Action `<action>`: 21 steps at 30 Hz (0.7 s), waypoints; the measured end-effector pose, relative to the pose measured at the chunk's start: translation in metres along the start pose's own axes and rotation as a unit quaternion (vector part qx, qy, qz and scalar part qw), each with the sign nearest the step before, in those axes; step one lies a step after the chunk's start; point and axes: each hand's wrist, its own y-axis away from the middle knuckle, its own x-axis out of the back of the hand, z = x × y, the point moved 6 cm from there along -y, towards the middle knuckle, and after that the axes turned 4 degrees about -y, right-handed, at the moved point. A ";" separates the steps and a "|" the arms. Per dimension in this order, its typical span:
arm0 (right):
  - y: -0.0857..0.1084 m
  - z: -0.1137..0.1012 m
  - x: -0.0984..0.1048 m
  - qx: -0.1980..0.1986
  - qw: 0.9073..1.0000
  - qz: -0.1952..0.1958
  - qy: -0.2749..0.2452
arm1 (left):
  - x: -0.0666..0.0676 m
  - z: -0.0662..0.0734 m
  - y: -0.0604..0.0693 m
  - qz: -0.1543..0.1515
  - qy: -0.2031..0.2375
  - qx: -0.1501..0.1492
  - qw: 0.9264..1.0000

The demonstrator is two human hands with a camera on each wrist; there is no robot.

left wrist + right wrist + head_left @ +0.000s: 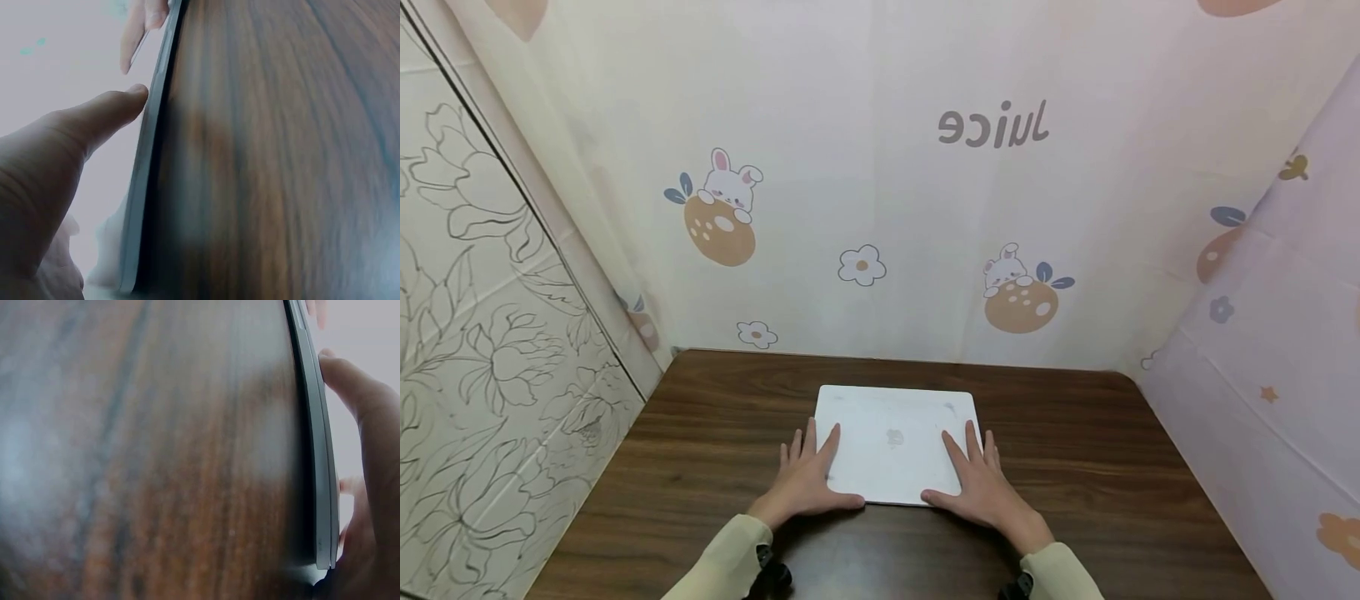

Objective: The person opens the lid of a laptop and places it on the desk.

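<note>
A closed silver laptop (891, 450) with a faint apple logo on its lid lies flat on the wooden table. My left hand (805, 482) rests over its left side, fingers spread and fairly straight. Over the right side lies my right hand (981, 487), its fingers spread likewise. Both thumbs sit by the front edge. In the left wrist view the left thumb (103, 115) touches the lid beside the laptop's thin front edge (150, 137). The right wrist view has the right thumb (353, 384) at the same edge (319, 444).
The dark brown table (715, 442) surrounds the laptop. Behind it hangs a pale curtain (880, 183) with rabbit and flower prints. Cloth panels stand at the left (497, 350) and right (1262, 333). Dark straps circle both wrists below pale sleeves.
</note>
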 end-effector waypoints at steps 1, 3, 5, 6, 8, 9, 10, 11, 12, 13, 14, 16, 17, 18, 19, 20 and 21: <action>0.000 0.000 0.000 -0.001 1.000 -0.002 -0.001 | 0.003 -0.002 0.001 0.000 0.000 0.004 1.000; 0.000 0.000 -0.001 -0.003 1.000 -0.004 -0.001 | 0.008 -0.008 0.003 0.001 -0.002 0.009 1.000; 0.000 0.000 -0.002 -0.004 1.000 -0.007 -0.001 | 0.013 -0.013 0.005 0.004 -0.010 0.015 1.000; 0.000 0.000 -0.002 -0.005 1.000 -0.008 0.000 | 0.016 -0.016 0.007 0.006 -0.013 0.018 1.000; 0.000 0.000 -0.001 -0.007 1.000 -0.009 -0.001 | 0.020 -0.021 0.010 0.012 -0.015 0.023 1.000; 0.000 0.000 -0.001 -0.007 1.000 -0.008 0.000 | 0.022 -0.024 0.011 0.013 -0.017 0.027 0.999; 0.000 0.000 -0.001 -0.008 1.000 -0.008 0.000 | 0.023 -0.026 0.013 0.015 -0.018 0.031 0.999; 0.000 0.000 -0.001 -0.008 1.000 -0.008 0.001 | 0.024 -0.029 0.014 0.016 -0.017 0.034 0.999; 0.000 0.000 -0.001 -0.008 1.000 -0.008 0.001 | 0.024 -0.031 0.015 0.016 -0.017 0.036 0.999; 0.000 0.000 0.000 -0.009 1.000 -0.008 0.001 | 0.023 -0.034 0.017 0.014 -0.016 0.039 0.999; 0.000 0.000 0.000 -0.009 1.000 -0.008 0.001 | 0.022 -0.036 0.018 0.011 -0.017 0.042 0.999; 0.000 0.001 0.000 -0.009 1.000 -0.010 0.003 | 0.018 -0.040 0.020 0.006 -0.019 0.046 0.999; -0.001 0.001 0.000 -0.009 1.000 -0.011 0.003 | 0.016 -0.042 0.020 0.006 -0.018 0.047 0.999; -0.001 0.001 0.000 -0.010 1.000 -0.011 0.003 | 0.014 -0.043 0.021 0.006 -0.019 0.047 0.999; -0.001 0.002 0.000 -0.010 1.000 -0.011 0.003 | 0.012 -0.044 0.021 0.006 -0.021 0.048 0.999; -0.001 0.002 0.000 -0.011 1.000 -0.013 0.002 | 0.011 -0.045 0.021 0.009 -0.022 0.049 0.999; -0.001 0.002 0.000 -0.012 1.000 -0.013 0.002 | 0.010 -0.045 0.020 0.011 -0.023 0.049 0.998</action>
